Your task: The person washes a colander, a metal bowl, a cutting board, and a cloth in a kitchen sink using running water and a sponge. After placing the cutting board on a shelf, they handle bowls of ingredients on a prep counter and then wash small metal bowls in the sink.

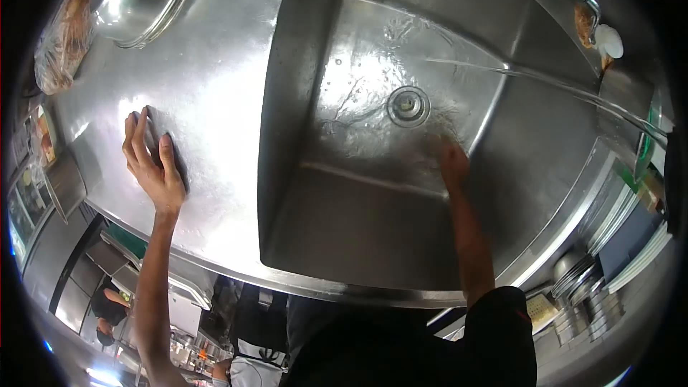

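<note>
My left hand (155,178) is over the steel counter (215,193), left of the sink, fingers spread and nothing held. Whether it presses on the metal I cannot tell. Down inside the deep steel sink (358,236), my right hand (454,163) is near the base, below and right of the round drain (408,105). Motion smears its fingers, so their pose and anything in them are unclear. A stream of water (552,82) shoots in from the right, and thin water ripples across the sink's base.
A large shiny metal bowl or pot (132,0) stands at the upper left, beside a clear plastic bag (61,57) with brownish contents. A tap (591,7) is at the upper right. Stacked metal pans (577,279) sit at the lower right. Another person (111,308) is at the lower left.
</note>
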The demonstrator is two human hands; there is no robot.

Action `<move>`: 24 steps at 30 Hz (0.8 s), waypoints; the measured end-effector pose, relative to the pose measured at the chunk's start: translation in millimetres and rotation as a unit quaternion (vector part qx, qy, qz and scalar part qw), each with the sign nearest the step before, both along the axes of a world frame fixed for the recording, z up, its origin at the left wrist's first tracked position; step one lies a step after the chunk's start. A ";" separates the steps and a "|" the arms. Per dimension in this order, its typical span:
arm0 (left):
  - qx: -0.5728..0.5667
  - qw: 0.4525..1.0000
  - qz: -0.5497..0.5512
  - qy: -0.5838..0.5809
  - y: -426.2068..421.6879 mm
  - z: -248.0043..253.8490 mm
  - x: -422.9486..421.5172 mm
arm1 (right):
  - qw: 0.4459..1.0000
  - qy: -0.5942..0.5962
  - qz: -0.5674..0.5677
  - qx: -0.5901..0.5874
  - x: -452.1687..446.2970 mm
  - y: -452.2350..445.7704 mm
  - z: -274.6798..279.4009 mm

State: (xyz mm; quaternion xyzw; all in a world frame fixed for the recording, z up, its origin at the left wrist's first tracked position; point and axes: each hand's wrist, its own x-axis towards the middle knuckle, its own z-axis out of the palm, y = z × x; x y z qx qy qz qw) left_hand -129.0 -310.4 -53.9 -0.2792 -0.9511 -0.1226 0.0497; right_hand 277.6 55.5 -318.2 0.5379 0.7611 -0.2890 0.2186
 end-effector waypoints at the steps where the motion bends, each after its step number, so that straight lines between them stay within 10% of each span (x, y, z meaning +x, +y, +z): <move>1: 0.008 1.000 0.006 -0.003 -0.2 -0.2 -0.2 | 0.995 0.020 0.091 0.038 67.9 -6.3 -31.0; 5: 0.011 1.000 0.006 -0.005 -1.1 1.6 1.6 | 0.972 -0.098 0.208 0.039 116.3 -48.1 -55.5; 9: 0.028 1.000 0.003 -0.005 -1.6 -0.7 -0.3 | 0.988 0.057 -0.010 -0.147 -21.9 -16.9 -29.1; 11: 0.027 1.000 0.000 -0.010 -2.0 -0.4 0.9 | 0.908 0.242 -0.213 -0.268 -23.2 11.2 -33.5; 13: 0.039 0.999 -0.005 -0.019 -1.1 -1.4 2.5 | 0.975 0.201 -0.086 0.028 -13.2 34.6 -15.3; 16: 0.037 0.999 -0.005 -0.009 2.5 2.6 2.5 | 0.921 0.210 -0.152 0.290 32.5 -10.0 -4.5; 22: 0.032 0.999 -0.017 0.005 -0.7 0.2 -0.2 | 0.838 -0.222 -0.425 0.262 -38.4 -121.8 -61.7; 24: 0.061 0.998 -0.004 -0.023 1.6 0.3 2.4 | 0.828 0.078 -0.540 0.132 -84.6 -102.0 -47.1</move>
